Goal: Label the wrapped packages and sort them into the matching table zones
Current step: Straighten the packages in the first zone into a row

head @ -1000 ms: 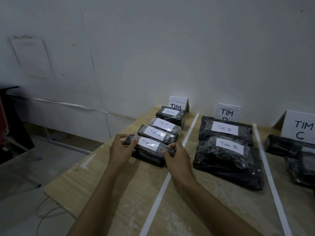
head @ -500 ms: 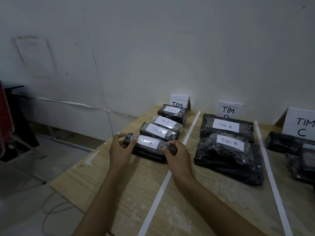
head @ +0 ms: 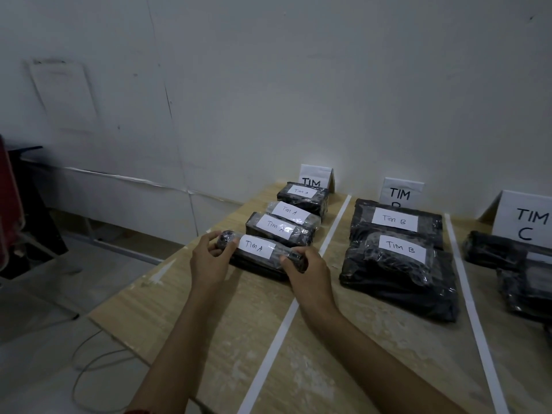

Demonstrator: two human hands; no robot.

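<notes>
A black wrapped package with a white "TIM A" label [head: 258,251] lies at the front of the left zone. My left hand [head: 210,258] grips its left end and my right hand [head: 307,271] grips its right end. Behind it stand three more "TIM A" packages [head: 280,231] in a row toward the TIM sign [head: 315,176]. The middle zone holds two large "TIM B" packages [head: 397,258] before the TIM B sign [head: 401,191]. Black packages [head: 507,258] lie below the TIM C sign [head: 528,219] at the right edge.
White tape strips [head: 286,321] [head: 472,306] divide the wooden table [head: 209,318] into zones. The table's left edge drops to a grey floor with a loose cable [head: 89,354]. A white wall stands right behind the signs. A dark stand [head: 27,204] is at the far left.
Both hands kept hold of the front "TIM A" package, which has settled lower on the table with its label now facing up; the view shifted slightly.
</notes>
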